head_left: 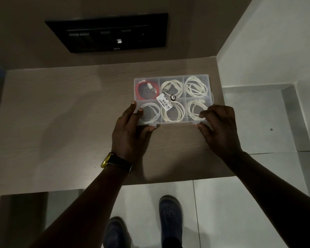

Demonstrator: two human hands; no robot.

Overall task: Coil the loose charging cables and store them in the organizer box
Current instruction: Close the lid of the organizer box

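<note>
I see the clear organizer box (pixel 173 99) sitting on the wooden table (pixel 61 122), near the table's right edge. Its lid is down. Inside the box are six little rooms, and each one has a coiled cable. The red cable (pixel 148 90) is in the far left room. The white cables (pixel 172 87) fill the other five.

My left hand (pixel 131 127) holds the near left corner of the box, with fingers on top and the thumb under the front edge by a latch. My right hand (pixel 218 127) pinches the near right corner of the box the same way. A price sticker (pixel 165 102) sits on the lid, in the middle of the box.
</note>
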